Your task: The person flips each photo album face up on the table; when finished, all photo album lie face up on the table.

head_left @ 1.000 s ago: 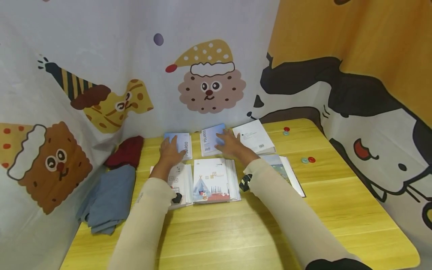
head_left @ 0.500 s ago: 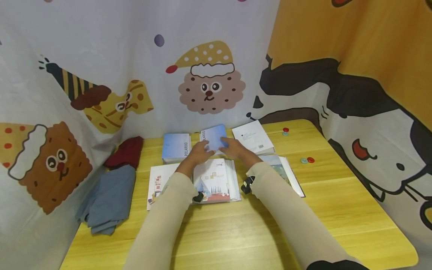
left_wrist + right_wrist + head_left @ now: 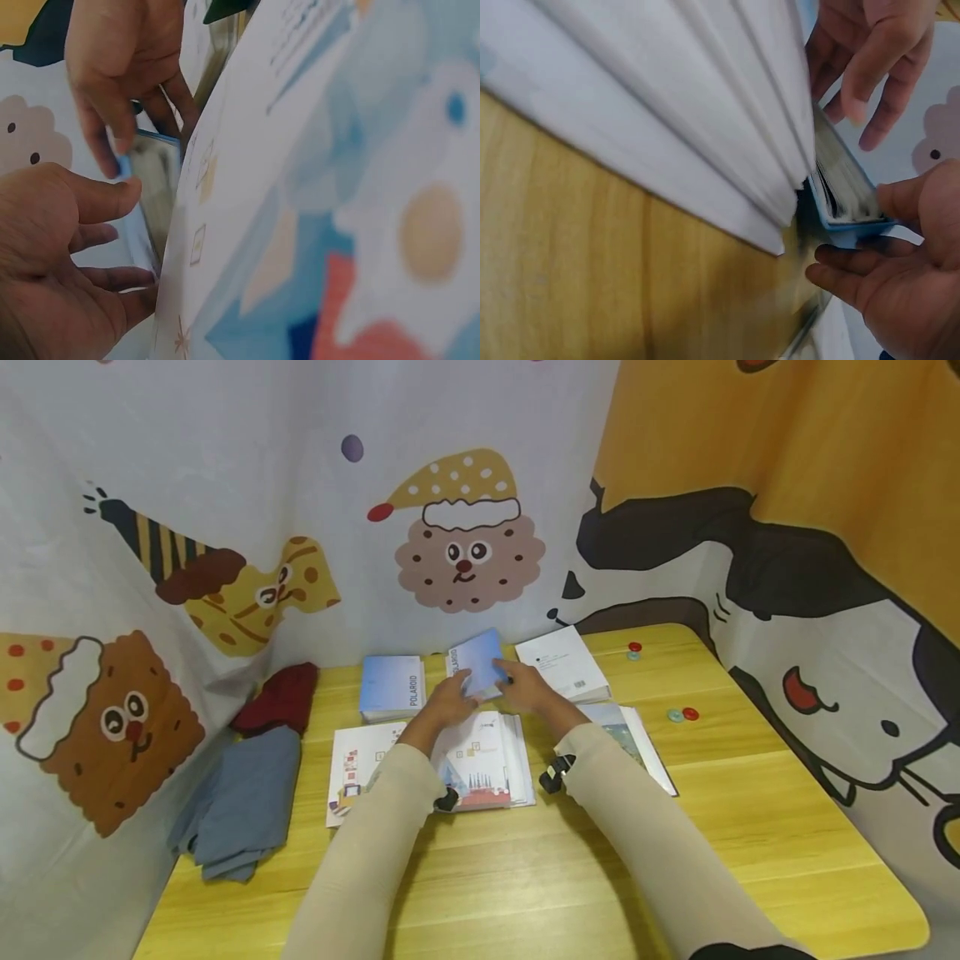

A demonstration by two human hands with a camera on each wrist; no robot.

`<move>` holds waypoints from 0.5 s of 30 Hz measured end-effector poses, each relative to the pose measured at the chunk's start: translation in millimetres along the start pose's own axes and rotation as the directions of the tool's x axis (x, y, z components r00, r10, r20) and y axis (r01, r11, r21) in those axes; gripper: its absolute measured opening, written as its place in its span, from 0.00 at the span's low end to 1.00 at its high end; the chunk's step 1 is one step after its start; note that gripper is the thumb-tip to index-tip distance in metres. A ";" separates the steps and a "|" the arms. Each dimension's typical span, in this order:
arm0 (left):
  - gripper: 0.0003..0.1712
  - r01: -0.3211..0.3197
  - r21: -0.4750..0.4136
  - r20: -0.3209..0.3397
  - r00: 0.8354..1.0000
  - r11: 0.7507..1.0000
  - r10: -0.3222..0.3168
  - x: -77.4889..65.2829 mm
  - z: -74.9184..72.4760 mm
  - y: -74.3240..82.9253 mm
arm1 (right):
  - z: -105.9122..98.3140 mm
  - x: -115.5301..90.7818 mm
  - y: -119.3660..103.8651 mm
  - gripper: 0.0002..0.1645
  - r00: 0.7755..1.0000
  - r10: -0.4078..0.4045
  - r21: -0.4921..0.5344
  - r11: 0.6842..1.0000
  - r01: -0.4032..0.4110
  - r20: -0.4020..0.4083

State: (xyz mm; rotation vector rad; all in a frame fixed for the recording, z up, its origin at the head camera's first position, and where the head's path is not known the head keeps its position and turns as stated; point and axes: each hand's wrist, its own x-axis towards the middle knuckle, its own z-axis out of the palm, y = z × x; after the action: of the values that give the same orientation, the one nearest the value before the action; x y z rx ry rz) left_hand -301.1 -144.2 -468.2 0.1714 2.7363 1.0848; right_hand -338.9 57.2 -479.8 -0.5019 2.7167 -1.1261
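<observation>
A blue photo album (image 3: 478,660) lettered POLAROID is tilted at the back middle of the table. My left hand (image 3: 448,700) holds its near left part, thumb and fingers about the edge in the left wrist view. On the right side, my right hand (image 3: 527,687) grips a corner; the right wrist view has the thumb above and fingers beneath the blue cover (image 3: 845,236). Page edges show between the covers. A matching blue album (image 3: 390,683) lies to the left. Close in front is a white album (image 3: 480,781) with a tent picture, partly under my left forearm.
A white book (image 3: 564,662) lies back right, with a landscape-covered book (image 3: 633,739) nearer, partly hidden by my right arm. Another illustrated book (image 3: 352,760) is front left. Grey-blue cloth (image 3: 251,802) and dark red cloth (image 3: 283,697) lie left; small red discs (image 3: 691,714) right.
My left hand has moved right from the left blue album to the middle one. My right hand has shifted to that album's near right side. The middle album has tilted and risen slightly.
</observation>
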 end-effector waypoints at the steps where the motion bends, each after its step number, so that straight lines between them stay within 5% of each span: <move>1: 0.46 -0.004 -0.012 -0.001 1.000 1.000 0.004 -0.2 0.0 0.3 | -1.1 -0.5 -0.4 0.35 1.000 -0.013 0.025 1.000 0.014 -0.020; 10: 0.65 -0.075 -0.176 -0.018 0.997 0.981 0.073 1.0 2.6 0.8 | -5.7 -4.1 -8.9 0.37 0.969 -0.153 0.258 0.945 0.200 -0.193; 12: 0.66 -0.120 -0.276 -0.030 0.993 0.954 0.116 2.6 2.3 -0.9 | -4.3 -4.5 -10.0 0.36 0.962 -0.181 0.272 0.934 0.233 -0.203; 15: 0.67 -0.199 -0.440 -0.080 0.980 0.876 0.182 5.4 -0.1 -2.3 | -1.0 -3.8 -9.6 0.34 0.959 -0.200 0.269 0.930 0.251 -0.200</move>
State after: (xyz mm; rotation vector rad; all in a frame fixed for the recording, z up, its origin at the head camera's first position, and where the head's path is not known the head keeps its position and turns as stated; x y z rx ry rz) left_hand -306.5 -145.0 -470.5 0.3590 2.4507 1.7523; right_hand -333.3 53.0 -472.2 -0.7156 2.6073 -1.6707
